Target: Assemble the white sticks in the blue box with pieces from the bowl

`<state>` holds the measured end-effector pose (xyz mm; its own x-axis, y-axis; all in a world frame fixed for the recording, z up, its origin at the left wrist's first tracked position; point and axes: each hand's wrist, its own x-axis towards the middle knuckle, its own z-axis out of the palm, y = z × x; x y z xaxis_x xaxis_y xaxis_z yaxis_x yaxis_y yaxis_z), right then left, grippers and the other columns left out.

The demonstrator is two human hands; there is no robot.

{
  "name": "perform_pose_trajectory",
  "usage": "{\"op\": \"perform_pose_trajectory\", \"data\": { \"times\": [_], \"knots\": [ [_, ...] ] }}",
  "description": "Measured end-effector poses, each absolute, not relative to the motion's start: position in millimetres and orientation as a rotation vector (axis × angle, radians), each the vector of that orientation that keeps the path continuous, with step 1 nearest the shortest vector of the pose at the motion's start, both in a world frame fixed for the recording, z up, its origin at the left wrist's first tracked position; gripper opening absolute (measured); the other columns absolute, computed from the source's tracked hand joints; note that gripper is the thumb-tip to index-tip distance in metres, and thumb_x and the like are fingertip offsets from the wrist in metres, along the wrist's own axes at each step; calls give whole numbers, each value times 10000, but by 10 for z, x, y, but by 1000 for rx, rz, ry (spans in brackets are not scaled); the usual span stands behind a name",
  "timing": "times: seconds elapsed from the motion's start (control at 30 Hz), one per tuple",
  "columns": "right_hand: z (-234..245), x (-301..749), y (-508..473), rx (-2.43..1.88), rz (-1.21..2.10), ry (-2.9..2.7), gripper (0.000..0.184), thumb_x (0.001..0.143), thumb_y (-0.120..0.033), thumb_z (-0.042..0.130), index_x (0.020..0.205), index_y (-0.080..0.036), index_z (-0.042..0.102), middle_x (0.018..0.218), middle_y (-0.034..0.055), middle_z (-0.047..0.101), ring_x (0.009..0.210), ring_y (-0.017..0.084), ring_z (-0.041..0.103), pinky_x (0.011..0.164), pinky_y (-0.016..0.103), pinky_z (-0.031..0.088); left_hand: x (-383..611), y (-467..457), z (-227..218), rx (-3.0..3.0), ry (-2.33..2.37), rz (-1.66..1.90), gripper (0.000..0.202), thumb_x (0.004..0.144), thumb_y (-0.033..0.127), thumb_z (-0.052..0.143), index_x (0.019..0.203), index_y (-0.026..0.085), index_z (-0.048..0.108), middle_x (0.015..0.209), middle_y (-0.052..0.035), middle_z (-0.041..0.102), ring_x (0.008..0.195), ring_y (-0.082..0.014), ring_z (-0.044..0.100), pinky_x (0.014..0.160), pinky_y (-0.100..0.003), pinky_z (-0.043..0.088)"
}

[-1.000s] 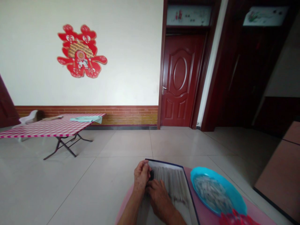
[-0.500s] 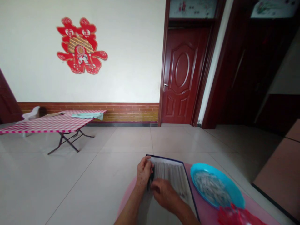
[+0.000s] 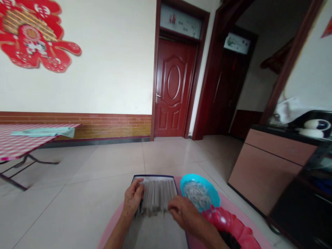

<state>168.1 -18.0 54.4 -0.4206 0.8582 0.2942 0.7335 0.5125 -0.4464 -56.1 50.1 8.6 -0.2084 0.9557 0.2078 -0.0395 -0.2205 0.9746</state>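
Where the head view shows the tray (image 3: 158,232), grey strips (image 3: 156,195) lie at twelve o'clock, the left hand (image 3: 132,199) curls at ten, the right hand (image 3: 183,210) curls at three; whether either grip pinches anything, I cannot tell.
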Motion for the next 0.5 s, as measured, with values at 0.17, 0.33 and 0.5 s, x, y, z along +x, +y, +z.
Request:
{"op": "perform_pose_trajectory", "data": {
  "times": [0.17,0.33,0.5],
  "knots": [
    [420,2627,75,-1614,195,-2030,229,725,-153,499,792,-223,706,833,47,691,817,212,605,782,306,413,-523,511,7,1346,1186,1496,412,726,445,574,1022,160,594,623,40,576,473,-111,481,465,-225,391],
    [459,3166,-28,-1867,222,-2071,263,678,-101,465,738,-193,704,760,46,691,737,183,600,716,275,394,-534,513,-51,1552,1237,1407,373,763,420,524,1032,171,596,620,41,568,468,-113,465,451,-222,354],
    [587,3163,-513,-1965,480,-2100,177,596,-99,490,606,-199,636,627,-20,619,610,134,534,543,229,315,-530,486,-22,1626,1268,1369,342,759,403,517,995,176,614,626,32,579,462,-117,466,459,-228,360]
  ]
}}
